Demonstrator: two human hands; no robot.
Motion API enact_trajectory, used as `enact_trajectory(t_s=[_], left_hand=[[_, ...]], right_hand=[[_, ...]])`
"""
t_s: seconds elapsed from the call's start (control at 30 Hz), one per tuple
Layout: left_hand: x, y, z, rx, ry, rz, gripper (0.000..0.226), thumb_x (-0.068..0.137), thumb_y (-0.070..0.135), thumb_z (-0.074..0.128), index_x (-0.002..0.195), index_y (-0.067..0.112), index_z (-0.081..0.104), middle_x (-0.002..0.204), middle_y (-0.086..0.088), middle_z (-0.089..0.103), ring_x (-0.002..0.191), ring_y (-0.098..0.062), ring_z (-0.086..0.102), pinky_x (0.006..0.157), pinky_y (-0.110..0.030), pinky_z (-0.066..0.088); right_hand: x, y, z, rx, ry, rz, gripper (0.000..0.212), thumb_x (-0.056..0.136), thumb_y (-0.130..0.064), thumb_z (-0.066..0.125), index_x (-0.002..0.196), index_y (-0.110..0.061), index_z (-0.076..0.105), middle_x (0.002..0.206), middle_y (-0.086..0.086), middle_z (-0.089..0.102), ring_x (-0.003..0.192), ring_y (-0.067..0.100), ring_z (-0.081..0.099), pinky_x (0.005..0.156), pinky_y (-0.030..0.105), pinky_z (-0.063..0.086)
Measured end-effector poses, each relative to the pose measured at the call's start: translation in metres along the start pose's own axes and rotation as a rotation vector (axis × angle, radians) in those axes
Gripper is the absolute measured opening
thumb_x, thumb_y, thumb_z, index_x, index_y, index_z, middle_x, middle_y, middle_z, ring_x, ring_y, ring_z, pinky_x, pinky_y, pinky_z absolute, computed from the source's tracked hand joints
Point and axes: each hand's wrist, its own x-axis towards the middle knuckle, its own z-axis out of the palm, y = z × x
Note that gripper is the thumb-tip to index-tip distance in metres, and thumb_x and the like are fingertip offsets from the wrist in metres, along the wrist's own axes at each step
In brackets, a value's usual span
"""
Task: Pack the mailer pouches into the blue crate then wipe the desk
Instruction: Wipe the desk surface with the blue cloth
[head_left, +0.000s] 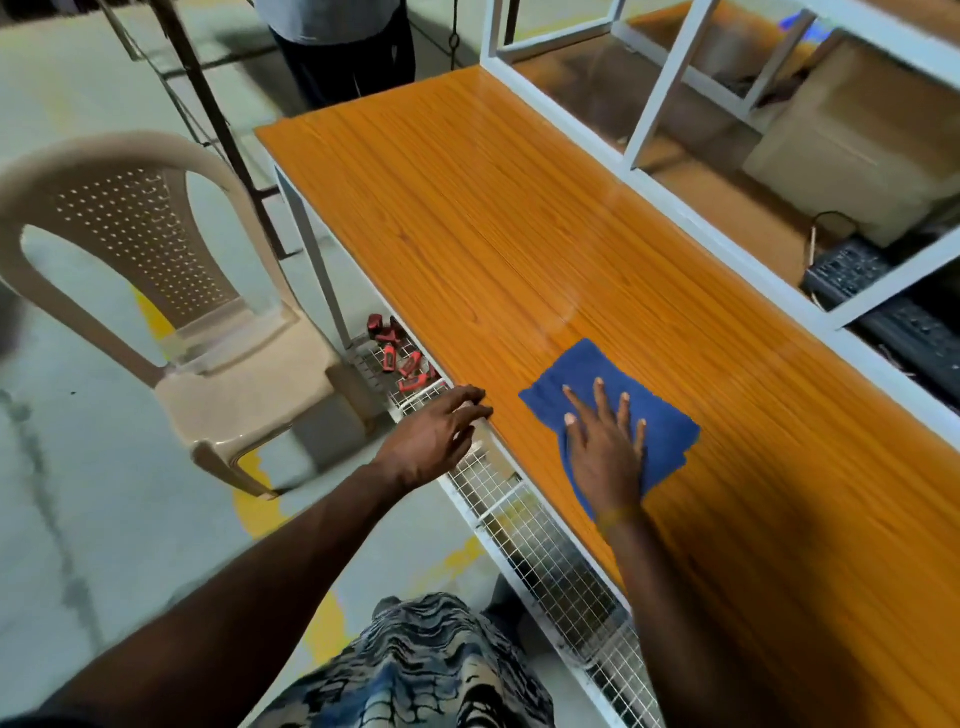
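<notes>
Where the blue cloth (613, 410) lay on the orange wood-grain desk (467, 218), near its front edge, the right hand (605, 447) pressed flat on top of it, fingers straight and spread apart, palm down. The cloth showed past the fingertips and to either side of the hand, one corner pointing away toward the far end of the desk.

The left hand (434, 434) reached to the desk's front edge, beside the cloth but apart from it. Its fingers were loosely bent, tips at or on the edge; holding nothing. Whether they actually touched the edge could not be told.

Under the front edge ran a white wire-mesh shelf (519, 525). Several small red items (400, 358) lay on its far part; too small to identify.

A beige plastic chair (171, 291) stood on the concrete floor to the left of the desk, well apart from the hands. A white metal frame (670, 88) rose along the desk's far long side. A second person (337, 47) stood beyond the desk's far end, only torso and legs in view.

No mailer pouches or blue crate appeared in view.
</notes>
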Motion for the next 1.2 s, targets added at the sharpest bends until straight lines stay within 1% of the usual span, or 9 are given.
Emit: enact_trajectory(t_s=[0.1, 0.2, 0.33, 0.57, 0.7, 0.8, 0.9, 1.03, 1.2], left_hand=[[0.003, -0.001, -0.003, 0.002, -0.016, 0.015, 0.035, 0.095, 0.011, 0.055, 0.129, 0.013, 0.063, 0.143, -0.009, 0.052, 0.123, -0.027, 0.059, 0.083, -0.036, 0.056], [0.006, -0.006, -0.005, 0.014, -0.033, -0.005, 0.036, 0.094, 0.015, 0.054, 0.129, 0.013, 0.062, 0.143, -0.009, 0.052, 0.121, -0.029, 0.059, 0.078, -0.039, 0.058], [0.008, -0.015, -0.007, 0.017, -0.053, -0.040, 0.040, 0.096, 0.025, 0.045, 0.131, 0.016, 0.062, 0.146, -0.004, 0.049, 0.129, -0.024, 0.053, 0.090, -0.041, 0.056], [0.013, -0.016, -0.010, 0.018, -0.040, -0.043, 0.042, 0.095, 0.027, 0.041, 0.129, 0.015, 0.064, 0.143, -0.003, 0.050, 0.120, -0.022, 0.060, 0.087, -0.037, 0.056], [0.021, -0.016, -0.015, 0.018, 0.048, -0.016, 0.027, 0.090, 0.011, 0.054, 0.110, 0.012, 0.071, 0.126, -0.007, 0.062, 0.103, -0.027, 0.067, 0.074, -0.033, 0.056], [0.027, -0.025, -0.019, 0.025, 0.072, -0.048, 0.026, 0.090, 0.013, 0.054, 0.110, 0.012, 0.071, 0.125, -0.008, 0.062, 0.105, -0.027, 0.066, 0.078, -0.033, 0.054], [0.034, -0.032, -0.024, 0.054, 0.080, -0.069, 0.024, 0.092, 0.011, 0.058, 0.111, 0.014, 0.072, 0.127, -0.008, 0.062, 0.108, -0.026, 0.065, 0.080, -0.031, 0.053], [0.052, -0.034, -0.026, 0.100, 0.082, -0.060, 0.022, 0.094, 0.020, 0.059, 0.109, 0.012, 0.074, 0.123, -0.011, 0.064, 0.105, -0.027, 0.066, 0.077, -0.034, 0.055], [0.071, -0.039, -0.026, 0.107, 0.073, -0.063, 0.024, 0.092, 0.021, 0.058, 0.110, 0.012, 0.072, 0.119, -0.013, 0.063, 0.101, -0.032, 0.065, 0.071, -0.038, 0.057]], right_hand=[[0.011, -0.044, 0.009, 0.015, -0.023, 0.064, 0.047, 0.105, -0.045, 0.030, 0.152, -0.045, 0.024, 0.166, -0.005, 0.009, 0.153, 0.031, 0.002, 0.120, 0.060, 0.007], [-0.007, -0.046, 0.011, -0.011, -0.075, -0.136, 0.046, 0.107, -0.044, 0.028, 0.152, -0.049, 0.020, 0.166, -0.011, 0.002, 0.153, 0.024, -0.004, 0.121, 0.055, 0.005], [-0.027, 0.001, 0.001, 0.015, -0.132, -0.312, 0.045, 0.105, -0.049, 0.018, 0.150, -0.051, 0.022, 0.164, -0.017, 0.000, 0.152, 0.016, -0.011, 0.122, 0.050, 0.005], [0.046, -0.054, 0.009, 0.035, -0.044, 0.058, 0.047, 0.107, -0.045, 0.027, 0.153, -0.044, 0.022, 0.166, -0.004, 0.006, 0.153, 0.031, -0.002, 0.119, 0.060, 0.008], [0.037, -0.067, 0.009, 0.007, -0.119, -0.194, 0.046, 0.107, -0.044, 0.025, 0.152, -0.047, 0.021, 0.166, -0.011, 0.001, 0.153, 0.023, -0.007, 0.122, 0.054, 0.001], [0.028, -0.029, 0.003, -0.001, -0.153, -0.363, 0.046, 0.105, -0.048, 0.018, 0.152, -0.048, 0.021, 0.165, -0.016, 0.001, 0.153, 0.017, -0.010, 0.122, 0.048, 0.005], [0.055, -0.015, -0.001, 0.006, -0.080, -0.224, 0.043, 0.106, -0.046, 0.025, 0.150, -0.050, 0.025, 0.165, -0.013, 0.008, 0.153, 0.021, -0.002, 0.120, 0.053, 0.010], [0.099, -0.064, 0.005, 0.018, -0.047, -0.055, 0.046, 0.106, -0.043, 0.031, 0.151, -0.044, 0.027, 0.166, -0.005, 0.010, 0.153, 0.032, 0.003, 0.118, 0.061, 0.009], [0.100, -0.045, 0.004, 0.003, -0.122, -0.341, 0.044, 0.107, -0.044, 0.026, 0.152, -0.047, 0.023, 0.165, -0.012, 0.004, 0.153, 0.021, -0.004, 0.121, 0.052, 0.006]])
